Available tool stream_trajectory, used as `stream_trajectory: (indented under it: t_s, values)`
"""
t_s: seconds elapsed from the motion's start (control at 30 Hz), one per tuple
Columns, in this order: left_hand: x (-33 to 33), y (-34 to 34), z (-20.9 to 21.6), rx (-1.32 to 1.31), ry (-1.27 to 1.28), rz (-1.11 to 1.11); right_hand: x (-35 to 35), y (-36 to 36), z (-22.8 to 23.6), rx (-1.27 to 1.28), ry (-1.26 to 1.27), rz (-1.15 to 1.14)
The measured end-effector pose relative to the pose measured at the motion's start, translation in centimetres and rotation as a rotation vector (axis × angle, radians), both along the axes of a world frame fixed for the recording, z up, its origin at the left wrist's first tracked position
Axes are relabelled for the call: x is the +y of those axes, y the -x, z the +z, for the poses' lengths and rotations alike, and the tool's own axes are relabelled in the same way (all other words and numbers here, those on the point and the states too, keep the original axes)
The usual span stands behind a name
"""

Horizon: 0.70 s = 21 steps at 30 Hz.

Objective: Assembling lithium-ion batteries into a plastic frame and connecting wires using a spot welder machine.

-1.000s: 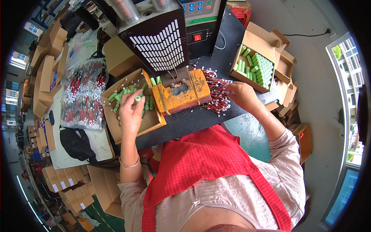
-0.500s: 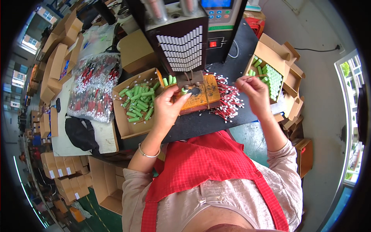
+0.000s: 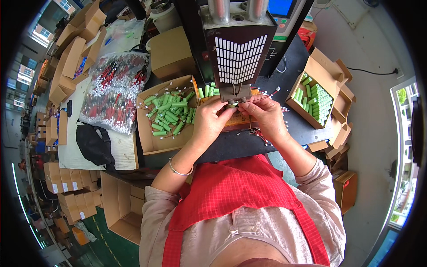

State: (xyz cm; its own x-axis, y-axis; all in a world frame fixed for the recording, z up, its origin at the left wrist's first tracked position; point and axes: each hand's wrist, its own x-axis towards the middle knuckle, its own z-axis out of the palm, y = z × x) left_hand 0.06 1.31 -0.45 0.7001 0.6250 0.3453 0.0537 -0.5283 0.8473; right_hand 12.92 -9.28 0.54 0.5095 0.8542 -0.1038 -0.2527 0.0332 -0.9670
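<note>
Right hand (image 3: 269,116) swung in, pinching a wire (image 3: 273,93) just right of the cell (image 3: 233,105) the left hand (image 3: 209,119) grips; axis hidden tbh.

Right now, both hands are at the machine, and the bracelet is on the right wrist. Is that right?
Not quite: the head view shows the bracelet on the left wrist. The left hand and right hand are indeed at the machine.

The left hand (image 3: 209,119) has brought a green battery (image 3: 234,105) from over the cardboard box (image 3: 153,143) to the spot welder's tips (image 3: 231,102). The right hand (image 3: 268,116) has come close beside it with a thin wire (image 3: 267,96).
</note>
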Motion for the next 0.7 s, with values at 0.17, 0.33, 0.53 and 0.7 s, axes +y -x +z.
stream_trajectory:
  t_s: [0.17, 0.33, 0.53, 0.7]
  values:
    - [0.2, 0.1, 0.1, -0.037, 0.003, -0.013, 0.2, 0.4, -0.4, 0.003, -0.031, -0.025]
    - [0.3, -0.2, 0.2, -0.064, -0.044, 0.004, 0.5, 0.4, -0.6, -0.021, -0.036, -0.032]
    - [-0.2, 0.6, 0.5, 0.028, 0.044, -0.006, -2.2, -0.7, 0.5, -0.244, -0.017, -0.02]
    - [-0.7, 1.2, 0.5, -0.043, 0.183, -0.019, -4.0, -2.1, 0.0, -0.893, -0.024, -0.007]
